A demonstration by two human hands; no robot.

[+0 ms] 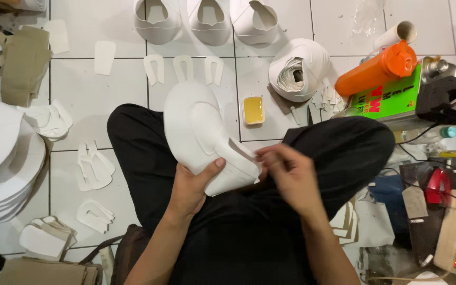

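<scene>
Honestly, with the left hand [191, 187] clamped under the white shoe upper [204, 134] over the lap and the right hand [286, 171] pinching its heel edge, a tug could crease it toward the glue tub [253, 110].

Shoe upper [199, 132] looking like matt white smooth synthetic leather; floor tiles [80, 79] showing glossy ceramic; orange bottle [378, 68] reading as smooth plastic; trousers [339, 153] appearing as matt black cloth.

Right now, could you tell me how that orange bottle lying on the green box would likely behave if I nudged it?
The orange bottle lies on its side, so it would probably roll. It rests aslant on the green box, close to the edge, so it might drop off. Its smooth plastic looks somewhat slippery.
</scene>
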